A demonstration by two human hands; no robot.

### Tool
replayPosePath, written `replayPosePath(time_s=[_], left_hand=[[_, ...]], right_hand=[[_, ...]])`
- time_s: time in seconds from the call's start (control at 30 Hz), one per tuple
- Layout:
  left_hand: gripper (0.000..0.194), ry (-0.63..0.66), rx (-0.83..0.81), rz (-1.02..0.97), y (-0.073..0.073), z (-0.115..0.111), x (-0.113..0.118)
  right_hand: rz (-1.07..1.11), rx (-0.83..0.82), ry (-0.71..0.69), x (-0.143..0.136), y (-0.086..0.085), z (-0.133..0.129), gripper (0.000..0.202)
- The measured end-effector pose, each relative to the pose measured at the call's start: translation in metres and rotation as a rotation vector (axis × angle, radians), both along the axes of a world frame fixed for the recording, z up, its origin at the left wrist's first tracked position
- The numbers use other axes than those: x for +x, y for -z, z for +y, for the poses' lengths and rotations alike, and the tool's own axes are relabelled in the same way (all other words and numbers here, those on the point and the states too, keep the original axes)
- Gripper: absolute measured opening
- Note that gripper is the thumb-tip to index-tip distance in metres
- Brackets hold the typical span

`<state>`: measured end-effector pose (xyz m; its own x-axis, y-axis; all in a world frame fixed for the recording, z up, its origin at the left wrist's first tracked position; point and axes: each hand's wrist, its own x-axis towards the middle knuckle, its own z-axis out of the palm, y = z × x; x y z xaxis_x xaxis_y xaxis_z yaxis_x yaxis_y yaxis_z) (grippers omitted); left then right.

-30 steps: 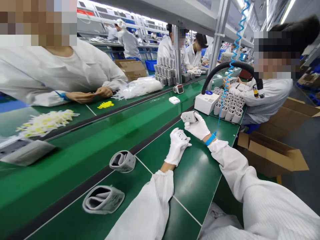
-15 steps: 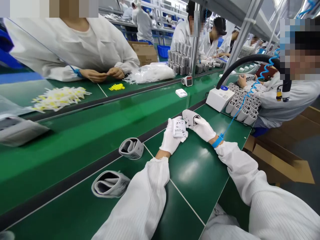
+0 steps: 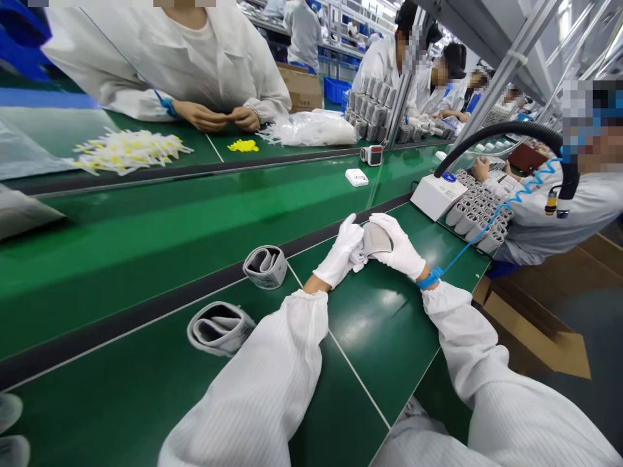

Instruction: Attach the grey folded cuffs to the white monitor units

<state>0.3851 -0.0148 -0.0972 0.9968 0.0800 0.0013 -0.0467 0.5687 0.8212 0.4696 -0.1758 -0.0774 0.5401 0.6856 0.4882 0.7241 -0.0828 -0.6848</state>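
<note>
My gloved left hand [image 3: 342, 251] is closed around a white device, which is now mostly hidden by the fingers. Right beside it, my gloved right hand [image 3: 400, 248] grips a rolled grey cuff [image 3: 377, 239], held against the device side. A blue strap circles my right wrist. Two more rolled grey cuffs lie on the green table to the left: one [image 3: 265, 266] near the dark belt edge, the other [image 3: 220, 329] beside my left sleeve.
On the green conveyor [image 3: 204, 220] sit a white device [image 3: 357, 177] and a device with a cuff [image 3: 372, 155]. A white box [image 3: 438, 194] with a black hose stands right, beside many cuffs [image 3: 479, 214]. A person's hands [image 3: 209, 117] are across the belt.
My hands have come together, and the cuff has turned and moved against the device, whose printed face is now hidden. The camera view has shifted a little.
</note>
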Motion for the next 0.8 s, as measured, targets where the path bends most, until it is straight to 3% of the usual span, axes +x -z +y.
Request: replayPosePath(time_s=[0.17,0.23,0.37,0.53,0.63,0.8], left_hand=[[0.074,-0.169,0.048,0.035,0.001,0.002,0.006],[0.068,-0.213,0.044,0.048,0.0,0.003,0.007],[0.07,-0.137,-0.011,0.014,-0.004,0.005,0.004],[0.081,-0.065,-0.05,0.015,-0.004,0.005,0.001],[0.078,-0.045,-0.036,-0.014,-0.002,0.004,0.003],[0.073,0.099,0.096,-0.089,0.003,0.005,0.006]], right_hand=[[0.063,-0.152,0.059,-0.003,0.002,-0.001,0.085],[0.143,-0.147,0.09,-0.003,0.005,0.0,0.083],[0.369,0.057,0.056,0.004,0.008,0.003,0.069],[0.447,0.243,0.053,0.006,0.012,0.006,0.093],[0.356,0.18,0.019,-0.004,0.011,0.009,0.099],[0.107,0.02,0.015,-0.012,0.005,0.006,0.072]])
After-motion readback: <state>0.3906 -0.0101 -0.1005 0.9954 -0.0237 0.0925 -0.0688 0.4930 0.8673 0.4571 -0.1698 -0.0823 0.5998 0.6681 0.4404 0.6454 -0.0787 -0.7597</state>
